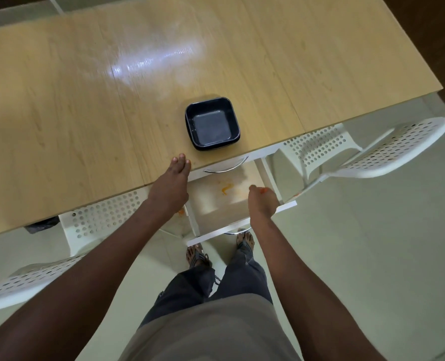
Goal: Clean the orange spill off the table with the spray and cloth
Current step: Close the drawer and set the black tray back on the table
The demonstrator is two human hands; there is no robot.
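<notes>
I stand at a light wooden table with a white drawer pulled out below its near edge. An orange smear marks the drawer's pale floor. My left hand rests with straight fingers on the table's near edge, just left of the drawer. My right hand hangs over the drawer's right front corner, fingers curled, with orange stains on the fingertips; whether it holds anything is hidden. No spray bottle or cloth is in view.
A black square dish sits on the table near its front edge, above the drawer. White perforated chairs stand at the left and right. A second drawer handle shows under the tabletop. My feet are below the drawer.
</notes>
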